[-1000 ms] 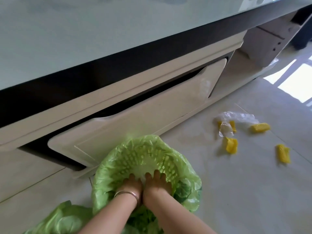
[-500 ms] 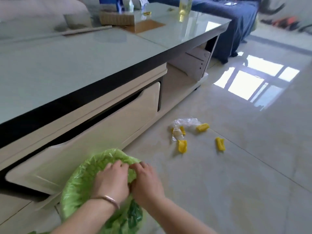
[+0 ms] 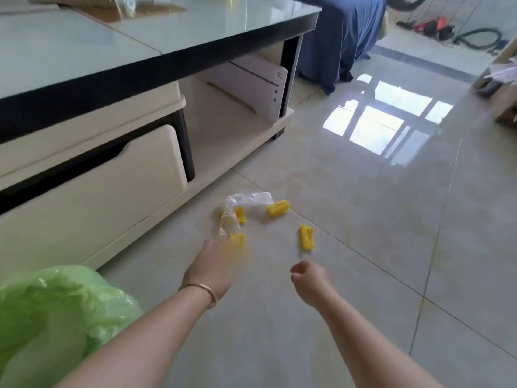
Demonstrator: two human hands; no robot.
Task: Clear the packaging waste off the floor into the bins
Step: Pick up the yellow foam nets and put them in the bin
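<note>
Several yellow foam net sleeves lie on the tiled floor: one [image 3: 278, 208] by a crumpled clear plastic wrap [image 3: 247, 198], one [image 3: 306, 236] to the right, one [image 3: 240, 214] beside a second bit of clear plastic [image 3: 228, 221], and one [image 3: 237, 240] nearest me. My left hand [image 3: 212, 267], with a bangle on the wrist, stretches out to that nearest sleeve and is blurred; its fingers are hidden at the sleeve. My right hand [image 3: 309, 278] hovers a little short of the right sleeve, fingers curled, nothing in it. A bin lined with a green bag [image 3: 56, 303] stands at the bottom left.
A low cream cabinet with a glass top [image 3: 140, 46] and a drawer [image 3: 92, 191] runs along the left. A blue cloth [image 3: 341, 37] hangs behind it. A cardboard box [image 3: 506, 102] sits at the far right, a vacuum hose [image 3: 475, 37] far back.
Both hands have left the green bag and swung right, out over the floor toward the yellow sleeves. The view has turned right, so the bin now sits at the bottom left.
</note>
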